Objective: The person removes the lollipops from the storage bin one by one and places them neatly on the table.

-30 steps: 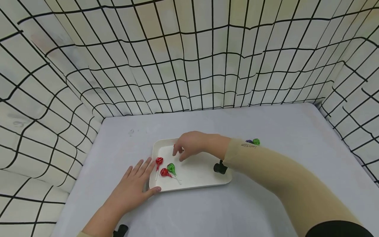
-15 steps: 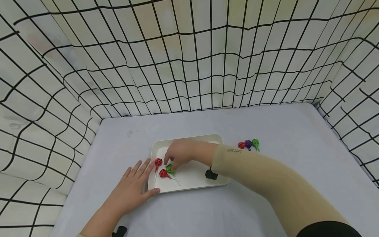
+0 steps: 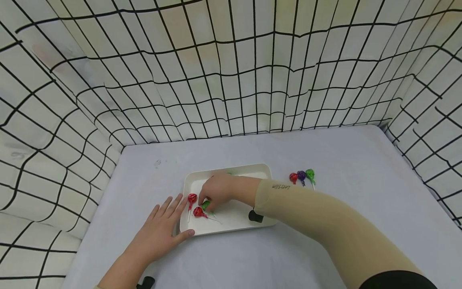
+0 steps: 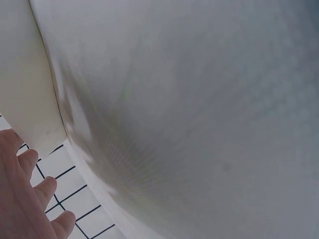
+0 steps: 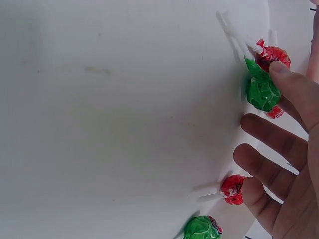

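Note:
My right hand (image 3: 218, 190) reaches into the white tray (image 3: 238, 222) and pinches a green-wrapped lollipop (image 5: 263, 93) between thumb and index finger. Its other fingers are bent loosely. Two red lollipops (image 3: 198, 212) lie beside it at the tray's left end. In the right wrist view another red lollipop (image 5: 233, 189) and a second green lollipop (image 5: 202, 228) lie near the lower fingers. My left hand (image 3: 162, 224) rests at the tray's left edge, fingers spread and straight; only its fingers (image 4: 46, 189) show in the left wrist view.
Right of the tray, a red lollipop (image 3: 293, 177), a purple lollipop (image 3: 301, 176) and a green lollipop (image 3: 310, 174) lie in a row on the white-covered table (image 3: 335, 160). White walls with a black grid (image 3: 245, 80) enclose the back and sides.
My right hand has come left and down within the tray onto the green lollipop, and its fingers have closed round it. The row of lollipops at the right is uncovered. My left hand stays put.

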Demonstrator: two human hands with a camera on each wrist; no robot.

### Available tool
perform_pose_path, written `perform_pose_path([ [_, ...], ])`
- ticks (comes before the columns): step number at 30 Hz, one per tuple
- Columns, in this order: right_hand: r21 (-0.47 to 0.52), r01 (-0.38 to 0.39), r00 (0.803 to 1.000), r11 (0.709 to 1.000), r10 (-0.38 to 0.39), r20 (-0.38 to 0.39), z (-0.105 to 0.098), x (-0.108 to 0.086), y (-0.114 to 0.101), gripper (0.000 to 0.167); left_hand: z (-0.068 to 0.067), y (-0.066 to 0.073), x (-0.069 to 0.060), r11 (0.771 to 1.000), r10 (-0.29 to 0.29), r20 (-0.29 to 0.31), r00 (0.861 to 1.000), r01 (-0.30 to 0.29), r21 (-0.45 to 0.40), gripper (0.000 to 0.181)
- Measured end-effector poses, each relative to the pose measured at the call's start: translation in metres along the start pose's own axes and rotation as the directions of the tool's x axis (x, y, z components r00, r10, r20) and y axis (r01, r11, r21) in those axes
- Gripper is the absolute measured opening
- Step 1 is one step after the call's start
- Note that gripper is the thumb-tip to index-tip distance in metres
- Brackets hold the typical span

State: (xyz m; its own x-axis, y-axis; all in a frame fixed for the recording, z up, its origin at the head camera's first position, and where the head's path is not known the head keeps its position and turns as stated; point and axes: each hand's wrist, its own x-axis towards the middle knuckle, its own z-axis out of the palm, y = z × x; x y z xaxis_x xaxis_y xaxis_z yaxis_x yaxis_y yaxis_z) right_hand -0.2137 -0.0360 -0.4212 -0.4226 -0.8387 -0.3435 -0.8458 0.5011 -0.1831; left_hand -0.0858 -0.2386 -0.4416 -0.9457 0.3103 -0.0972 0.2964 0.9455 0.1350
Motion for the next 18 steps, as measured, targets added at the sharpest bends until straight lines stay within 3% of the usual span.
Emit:
perform_pose_path([
  [18, 0.052, -0.010, 1.000, 0.999, 0.010, -0.004, 0.0029, 0.0002, -0.0007, 0.027, 0.0031, -0.0019, -0.0007, 1.000, -0.002, 0.003, 1.000, 0.002, -0.004, 0.096],
])
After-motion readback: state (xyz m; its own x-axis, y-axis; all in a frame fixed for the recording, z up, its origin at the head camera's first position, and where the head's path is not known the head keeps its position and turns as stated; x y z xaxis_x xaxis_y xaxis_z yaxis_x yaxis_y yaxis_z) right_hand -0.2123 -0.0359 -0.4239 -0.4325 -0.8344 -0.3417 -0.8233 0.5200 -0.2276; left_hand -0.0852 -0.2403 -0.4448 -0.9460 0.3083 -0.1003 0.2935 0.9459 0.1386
